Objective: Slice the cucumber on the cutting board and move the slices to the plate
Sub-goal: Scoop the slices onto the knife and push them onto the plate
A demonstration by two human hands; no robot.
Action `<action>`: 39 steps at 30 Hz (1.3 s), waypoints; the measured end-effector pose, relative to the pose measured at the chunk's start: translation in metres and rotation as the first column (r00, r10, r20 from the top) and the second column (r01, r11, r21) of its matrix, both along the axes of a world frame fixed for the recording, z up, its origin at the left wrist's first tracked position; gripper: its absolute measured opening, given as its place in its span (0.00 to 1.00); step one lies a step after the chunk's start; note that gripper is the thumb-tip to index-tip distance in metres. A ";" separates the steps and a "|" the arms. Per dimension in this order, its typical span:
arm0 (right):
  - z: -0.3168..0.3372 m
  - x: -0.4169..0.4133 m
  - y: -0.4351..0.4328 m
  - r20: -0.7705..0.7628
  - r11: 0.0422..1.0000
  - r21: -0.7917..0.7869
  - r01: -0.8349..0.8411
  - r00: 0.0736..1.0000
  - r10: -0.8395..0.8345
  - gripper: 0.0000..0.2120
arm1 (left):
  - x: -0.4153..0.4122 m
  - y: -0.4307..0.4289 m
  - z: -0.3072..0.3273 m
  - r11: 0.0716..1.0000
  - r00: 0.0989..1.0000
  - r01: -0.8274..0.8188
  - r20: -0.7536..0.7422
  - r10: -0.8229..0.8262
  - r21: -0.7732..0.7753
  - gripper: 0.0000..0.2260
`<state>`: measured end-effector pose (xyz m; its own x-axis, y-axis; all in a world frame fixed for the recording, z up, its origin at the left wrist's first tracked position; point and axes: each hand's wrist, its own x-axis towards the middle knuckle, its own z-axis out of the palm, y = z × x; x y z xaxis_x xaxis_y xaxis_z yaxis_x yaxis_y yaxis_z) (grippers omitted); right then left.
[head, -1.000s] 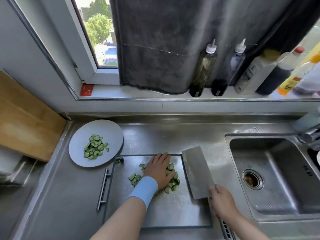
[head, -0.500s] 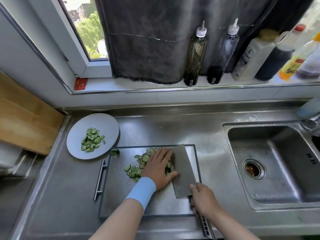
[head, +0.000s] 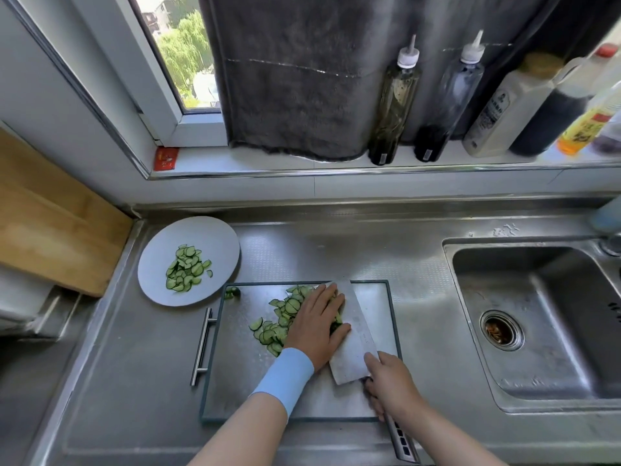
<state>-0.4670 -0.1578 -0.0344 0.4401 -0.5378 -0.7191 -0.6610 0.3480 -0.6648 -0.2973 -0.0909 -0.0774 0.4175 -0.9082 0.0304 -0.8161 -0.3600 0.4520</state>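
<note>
A heap of thin cucumber slices [head: 281,317] lies on the steel cutting board [head: 248,368]. My left hand [head: 316,326], with a blue wristband, lies flat on the right side of the heap, fingers straight against the cleaver. My right hand [head: 391,383] grips the handle of the cleaver [head: 353,334], whose flat blade lies low on the board, tucked against the slices. The grey plate [head: 215,243] at the board's upper left holds a small pile of slices [head: 186,269]. A dark green cucumber end [head: 232,292] sits at the board's top left corner.
A sink [head: 551,317] with a drain lies to the right. Several bottles [head: 393,102] stand on the window sill behind. A wooden board [head: 50,216] leans at the left. The cutting board's handle [head: 203,346] sticks out on its left side.
The cleaver has slid left from the board's right edge to under the slices, against my left hand. My left hand stays on the heap.
</note>
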 end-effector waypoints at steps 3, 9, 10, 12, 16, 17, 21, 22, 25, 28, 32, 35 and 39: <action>0.014 0.006 -0.003 0.017 1.000 -0.001 0.017 1.000 -0.017 0.15 | 0.006 -0.005 0.007 0.996 1.000 -0.004 0.006 0.005 -0.086 0.26; 0.041 0.039 -0.004 0.047 0.998 -0.040 -0.041 0.998 0.042 0.15 | 0.040 0.000 0.026 0.979 0.999 -0.034 0.011 0.037 -0.199 0.23; 0.044 0.049 -0.003 0.049 0.997 -0.054 -0.061 0.997 0.063 0.15 | 0.050 0.004 0.029 0.976 0.999 -0.040 0.022 0.046 -0.213 0.23; 0.049 0.074 0.002 0.055 0.994 -0.064 -0.084 0.995 0.087 0.15 | 0.073 0.013 0.036 0.971 0.996 -0.062 0.044 0.074 -0.231 0.22; 0.052 0.136 0.017 0.057 0.982 -0.117 -0.145 0.987 0.153 0.15 | 0.130 0.039 0.045 0.965 0.988 -0.133 0.042 0.147 -0.228 0.23; 0.052 0.153 0.022 0.048 0.977 -0.135 -0.166 0.984 0.174 0.15 | 0.146 0.047 0.046 0.964 0.986 -0.155 0.030 0.165 -0.215 0.23; 0.050 0.217 0.043 -0.008 0.945 -0.194 -0.264 0.964 0.267 0.16 | 0.206 0.076 0.041 0.962 0.978 -0.209 -0.018 0.209 -0.178 0.22; 0.048 0.230 0.047 -0.021 0.937 -0.201 -0.285 0.958 0.287 0.16 | 0.219 0.081 0.038 0.960 0.976 -0.219 -0.027 0.218 -0.172 0.22; 0.043 0.264 0.057 -0.039 0.930 -0.176 -0.322 0.946 0.320 0.16 | 0.249 0.094 0.029 0.949 0.964 -0.265 -0.071 0.256 -0.169 0.17; 0.038 0.286 0.063 -0.053 0.931 -0.146 -0.333 0.943 0.329 0.15 | 0.269 0.101 0.022 0.930 0.949 -0.312 -0.099 0.298 -0.194 0.12; 0.034 0.301 0.062 -0.112 0.902 -0.192 -0.387 0.922 0.372 0.15 | 0.290 0.108 0.012 0.898 0.921 -0.389 -0.107 0.374 -0.205 0.06; 0.032 0.308 0.058 -0.180 0.868 -0.262 -0.422 0.905 0.385 0.16 | 0.303 0.120 0.001 0.880 0.895 -0.446 -0.113 0.432 -0.166 0.06; 0.033 0.309 0.050 -0.234 0.837 -0.297 -0.460 0.885 0.403 0.17 | 0.307 0.128 0.003 0.857 0.881 -0.473 -0.099 0.462 -0.207 0.11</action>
<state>-0.1581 -0.1078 -0.0014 0.5818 -0.5388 -0.6093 -0.7955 -0.2210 -0.5643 0.0096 0.0373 -0.0747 0.7969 -0.5779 0.1759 -0.5536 -0.5821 0.5956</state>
